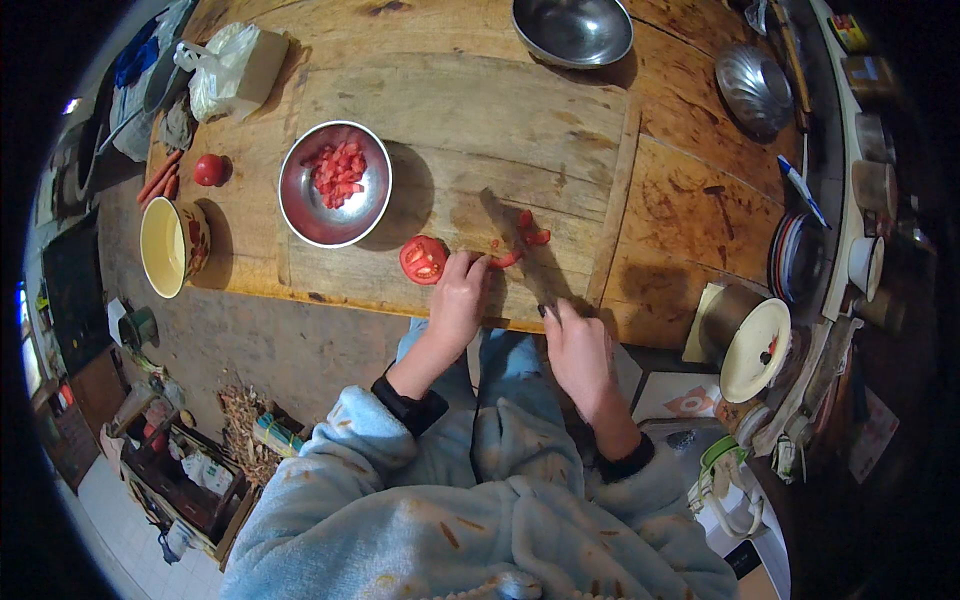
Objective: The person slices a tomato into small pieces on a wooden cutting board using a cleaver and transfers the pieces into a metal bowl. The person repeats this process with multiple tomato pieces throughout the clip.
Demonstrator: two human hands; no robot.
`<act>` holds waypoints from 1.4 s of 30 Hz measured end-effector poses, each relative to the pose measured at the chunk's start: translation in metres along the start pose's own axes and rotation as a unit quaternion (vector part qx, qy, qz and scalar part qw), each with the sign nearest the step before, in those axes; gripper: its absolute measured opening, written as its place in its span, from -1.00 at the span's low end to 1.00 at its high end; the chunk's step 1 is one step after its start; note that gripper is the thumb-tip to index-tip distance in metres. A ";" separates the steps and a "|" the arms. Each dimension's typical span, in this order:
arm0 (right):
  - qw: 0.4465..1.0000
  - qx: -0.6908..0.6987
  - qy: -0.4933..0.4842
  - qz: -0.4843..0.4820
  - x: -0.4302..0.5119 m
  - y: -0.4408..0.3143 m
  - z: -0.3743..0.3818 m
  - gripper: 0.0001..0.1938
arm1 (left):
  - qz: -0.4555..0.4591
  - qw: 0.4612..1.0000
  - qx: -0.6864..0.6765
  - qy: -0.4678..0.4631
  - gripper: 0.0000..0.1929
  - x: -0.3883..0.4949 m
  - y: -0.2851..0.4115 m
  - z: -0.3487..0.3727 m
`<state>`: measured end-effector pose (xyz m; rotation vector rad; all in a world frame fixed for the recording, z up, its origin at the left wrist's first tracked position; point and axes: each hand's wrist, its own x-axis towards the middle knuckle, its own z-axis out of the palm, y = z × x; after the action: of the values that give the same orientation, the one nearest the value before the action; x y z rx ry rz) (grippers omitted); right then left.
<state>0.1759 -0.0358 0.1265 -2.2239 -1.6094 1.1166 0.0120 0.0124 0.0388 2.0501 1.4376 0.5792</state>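
My right hand is closed on the handle of a kitchen knife, whose blade slants up and left over the wooden cutting board. Tomato pieces lie by the blade. My left hand rests at the board's near edge, its fingertips at a tomato strip; whether they pinch it I cannot tell. Just left of these fingers is a tomato half, cut face showing. Farther left, a metal bowl holds diced tomato.
At the left stand a yellow enamel container, a whole tomato, carrots and a bagged white box. A steel bowl sits at the far edge. Right are a fluted metal dish, stacked plates and an enamel lid.
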 end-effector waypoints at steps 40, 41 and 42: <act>0.999 -0.043 0.024 -0.011 0.006 -0.008 0.020 -0.76 | 0.031 0.995 -0.057 0.074 -0.83 -0.006 -0.013 0.016; 0.996 -0.077 0.027 -0.018 0.001 -0.007 0.019 -0.76 | 0.034 0.995 -0.050 0.076 -0.83 -0.006 -0.013 0.016; 0.995 -0.093 0.029 -0.009 -0.002 -0.007 0.019 -0.76 | 0.033 0.996 -0.046 0.073 -0.82 -0.006 -0.013 0.016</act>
<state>0.1577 -0.0401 0.1177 -2.3262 -1.7719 0.9217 0.0109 0.0069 0.0176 2.0246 1.4017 0.8212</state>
